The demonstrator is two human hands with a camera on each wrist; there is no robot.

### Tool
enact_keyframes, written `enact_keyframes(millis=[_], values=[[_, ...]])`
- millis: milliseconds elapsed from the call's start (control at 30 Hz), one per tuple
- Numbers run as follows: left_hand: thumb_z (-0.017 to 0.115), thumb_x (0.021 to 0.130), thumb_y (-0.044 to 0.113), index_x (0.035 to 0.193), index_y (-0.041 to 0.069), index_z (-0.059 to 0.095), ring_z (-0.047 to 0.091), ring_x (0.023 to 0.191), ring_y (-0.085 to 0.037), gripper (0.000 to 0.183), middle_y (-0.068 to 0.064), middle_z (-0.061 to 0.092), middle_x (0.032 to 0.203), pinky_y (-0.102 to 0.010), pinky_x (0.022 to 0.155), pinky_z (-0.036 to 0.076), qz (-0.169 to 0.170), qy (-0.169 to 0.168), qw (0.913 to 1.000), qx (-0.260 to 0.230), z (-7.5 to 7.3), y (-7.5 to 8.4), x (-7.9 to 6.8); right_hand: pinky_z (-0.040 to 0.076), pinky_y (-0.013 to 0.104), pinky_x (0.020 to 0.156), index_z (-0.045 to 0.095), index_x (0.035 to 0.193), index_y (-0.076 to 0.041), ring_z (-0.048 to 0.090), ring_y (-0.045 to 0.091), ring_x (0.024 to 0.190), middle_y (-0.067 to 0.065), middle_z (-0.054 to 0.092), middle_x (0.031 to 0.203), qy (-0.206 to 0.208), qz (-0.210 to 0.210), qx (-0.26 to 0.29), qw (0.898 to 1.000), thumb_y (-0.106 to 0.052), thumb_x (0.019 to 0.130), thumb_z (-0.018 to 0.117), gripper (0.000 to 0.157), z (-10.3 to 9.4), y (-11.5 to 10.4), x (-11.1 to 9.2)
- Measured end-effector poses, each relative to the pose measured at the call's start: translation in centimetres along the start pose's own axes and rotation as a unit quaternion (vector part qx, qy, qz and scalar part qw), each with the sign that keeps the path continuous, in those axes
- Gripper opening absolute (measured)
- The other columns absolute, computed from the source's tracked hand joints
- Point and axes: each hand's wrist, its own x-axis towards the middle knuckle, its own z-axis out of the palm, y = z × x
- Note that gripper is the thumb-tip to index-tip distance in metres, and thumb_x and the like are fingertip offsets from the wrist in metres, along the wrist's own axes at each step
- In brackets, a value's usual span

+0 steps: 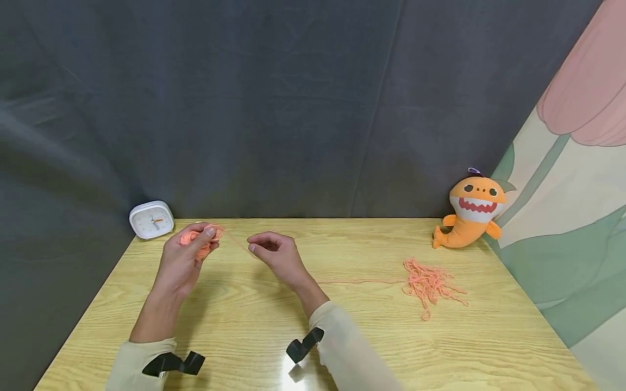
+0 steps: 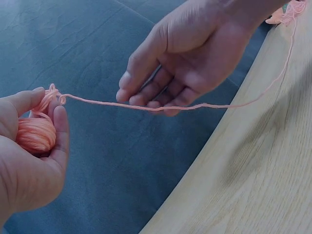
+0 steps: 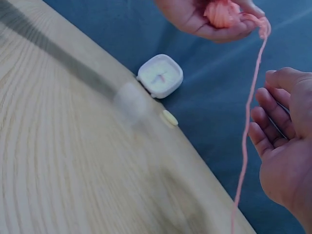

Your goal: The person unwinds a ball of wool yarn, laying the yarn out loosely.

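The step in hand looks like winding yarn: the left hand (image 1: 177, 263) curls round a ball of yarn (image 2: 36, 134), its thumb pressing down small loops, while the right hand (image 1: 282, 259), fingers loosely spread and gripping nothing, is just beside the strand (image 2: 195, 106); whether they touch I cannot tell. The strand runs on to a loose heap of yarn (image 1: 427, 285) on the counter (image 1: 244, 347). The next move seems to call for the right hand to take the strand and lay it round the ball. The head view shows the whole heap, absent from the right wrist view, which alone reveals a small pale oval thing (image 3: 169, 117) near the clock (image 3: 161, 76).
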Motion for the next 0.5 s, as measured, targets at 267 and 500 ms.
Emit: enact_keyframes(millis=[267,500], values=[[0.075,0.096,0.017,0.103,0.016,0.072,0.071,0.087,-0.004,0.008,0.007,0.073,0.099,-0.017,0.082,0.060,-0.001,0.001,1.0000,0.007,0.06,0.07,0.02,0.053,0.017,0.074,0.075,0.115,-0.002,0.063,0.004,0.085,0.017,0.075,0.112,-0.026,-0.004,-0.028,0.999,-0.014,0.098,0.071,0.021,0.80,0.54,0.09],[0.075,0.096,0.017,0.102,0.017,0.072,0.071,0.088,-0.004,0.007,0.008,0.073,0.099,-0.017,0.082,0.060,-0.006,0.007,0.9999,0.012,0.15,0.15,-0.09,0.055,0.018,0.079,0.077,0.110,-0.003,0.066,0.004,0.089,0.017,0.075,0.112,-0.018,-0.007,-0.030,0.999,-0.016,0.100,0.070,0.018,0.46,0.11,-0.20]])
